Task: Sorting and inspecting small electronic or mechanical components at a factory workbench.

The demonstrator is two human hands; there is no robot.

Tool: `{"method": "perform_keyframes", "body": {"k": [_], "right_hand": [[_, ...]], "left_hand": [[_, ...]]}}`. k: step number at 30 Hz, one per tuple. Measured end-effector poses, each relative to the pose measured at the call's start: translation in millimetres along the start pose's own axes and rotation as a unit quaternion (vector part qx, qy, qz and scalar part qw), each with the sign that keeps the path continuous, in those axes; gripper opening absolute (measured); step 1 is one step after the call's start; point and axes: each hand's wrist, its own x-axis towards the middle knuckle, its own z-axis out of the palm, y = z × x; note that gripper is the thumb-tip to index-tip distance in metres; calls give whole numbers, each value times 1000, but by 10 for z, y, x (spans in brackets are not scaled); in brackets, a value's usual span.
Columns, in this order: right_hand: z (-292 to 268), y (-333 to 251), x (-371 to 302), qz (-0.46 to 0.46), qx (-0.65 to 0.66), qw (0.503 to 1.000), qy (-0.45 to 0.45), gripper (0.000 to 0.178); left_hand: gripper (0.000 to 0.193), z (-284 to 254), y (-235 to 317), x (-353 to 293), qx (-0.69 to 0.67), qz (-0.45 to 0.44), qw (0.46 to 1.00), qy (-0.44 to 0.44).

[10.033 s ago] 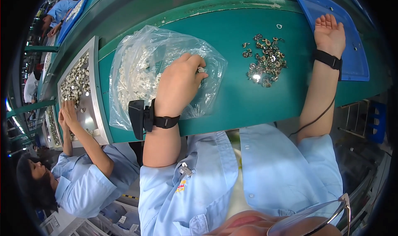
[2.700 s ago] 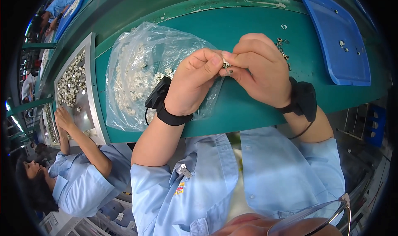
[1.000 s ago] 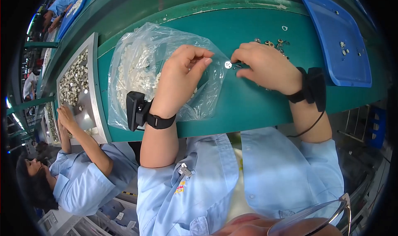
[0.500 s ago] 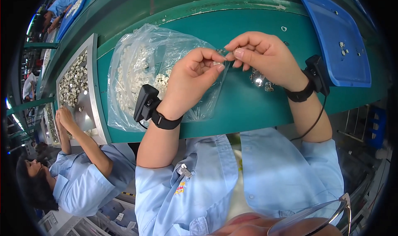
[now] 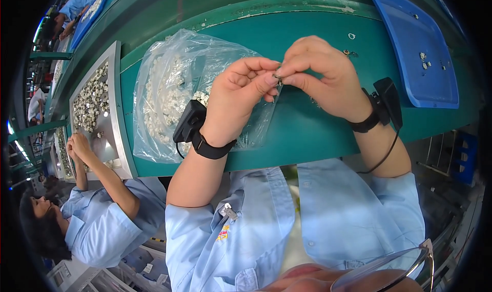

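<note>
My left hand (image 5: 241, 89) and my right hand (image 5: 328, 76) meet fingertip to fingertip above the green bench. Between their pinched thumbs and forefingers sits a small metal part (image 5: 277, 77), mostly covered by the fingers, so its exact kind is unclear. Both hands are closed on it. Under and beside my left hand lies a clear plastic bag (image 5: 154, 102) holding many small white pieces (image 5: 200, 98). A few small dark metal parts (image 5: 350, 53) lie on the bench beyond my right hand, near a small white ring (image 5: 351, 36).
A blue tray (image 5: 435, 89) with several small parts stands at the far right. At left, a metal-edged tray (image 5: 123, 153) holds many small pieces, with a co-worker's hands (image 5: 78, 146) over it. The green bench's (image 5: 318, 148) near edge runs before my body.
My hands have come together, and the right hand has turned, its fingers now pinching the small metal part at the left fingertips. Shiny parts below the right hand are now mostly covered.
</note>
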Motion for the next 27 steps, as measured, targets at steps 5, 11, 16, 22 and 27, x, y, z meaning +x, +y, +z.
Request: {"method": "perform_keyframes", "body": {"k": [5,11,16,22,27], "right_hand": [[-17,-52,21,-62,-129,990,9,21],[3,-88,25,-53,-93,994,16,20],[10,-61,-18,-104,-99,990,7,22],[46,-11,-31,-129,-122,984,-8,25],[135,-120,-11,-106,-141,984,18,27]], "left_hand": [[20,-12,1,-13,10,-57,998,-33],[18,-48,-44,1,3,-23,999,-31],[20,-74,-73,15,-30,45,998,-21],[23,-25,-71,-2,-60,111,992,-6],[24,-42,-67,-13,-123,95,988,4]]}}
